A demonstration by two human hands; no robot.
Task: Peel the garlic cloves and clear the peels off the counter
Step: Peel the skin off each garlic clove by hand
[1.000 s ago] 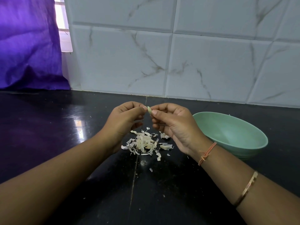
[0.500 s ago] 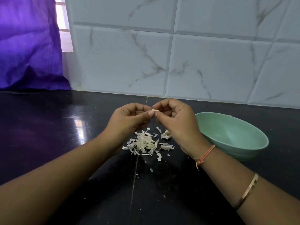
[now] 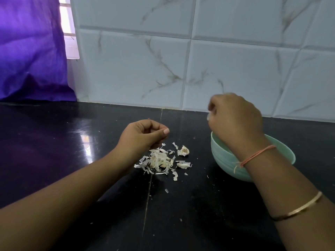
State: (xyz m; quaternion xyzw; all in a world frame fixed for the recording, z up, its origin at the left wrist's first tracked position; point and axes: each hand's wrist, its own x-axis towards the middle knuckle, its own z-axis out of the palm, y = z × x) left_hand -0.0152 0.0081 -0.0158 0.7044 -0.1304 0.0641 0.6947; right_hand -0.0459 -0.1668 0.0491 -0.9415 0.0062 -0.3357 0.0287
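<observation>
A: Quick pass, near to far. What's closest?
B: Both forearms come in low, with a bangle [image 3: 299,209] on the right one. Black counter [image 3: 199,214] under them. One stray fleck [image 3: 166,191] at 6 o'clock of the peels [image 3: 159,161].
A: Peels where?
B: Loose heap mid-counter, on the slab seam. Root stub [image 3: 184,151] at 1 o'clock of it, just apart. Bowl [image 3: 226,165] at 3 o'clock, near, not touching.
A: Hands?
B: Left hand [image 3: 143,136] hangs just over the heap at 11 o'clock, fingers curled, thumb tip pressed to forefinger. Cannot tell whether a scrap sits in that pinch. Right hand [image 3: 235,120] is above the bowl's far rim, motion-blurred. Its fingertips are bunched on a pale bit, which I read as the clove [image 3: 209,115].
A: Peeled?
B: Too blurred to say. The wrist hides the inside of the bowl.
A: Step, then?
B: My guess: dropping the clove into the bowl. To do it well, get the fingertips low inside the rim before letting go, so it doesn't bounce out onto the counter. Check first that no skin clings. The left should shed any scrap onto the heap, not beside it, which makes the sweep-up short.
A: Rest of the task?
B: Peels are all on the counter, so clearing isn't done. Flecks lie wide; sweep them toward the heap.
A: Far end?
B: Marbled tiles [image 3: 217,69] at 12 o'clock, purple curtain [image 3: 32,51] at 10 o'clock.
</observation>
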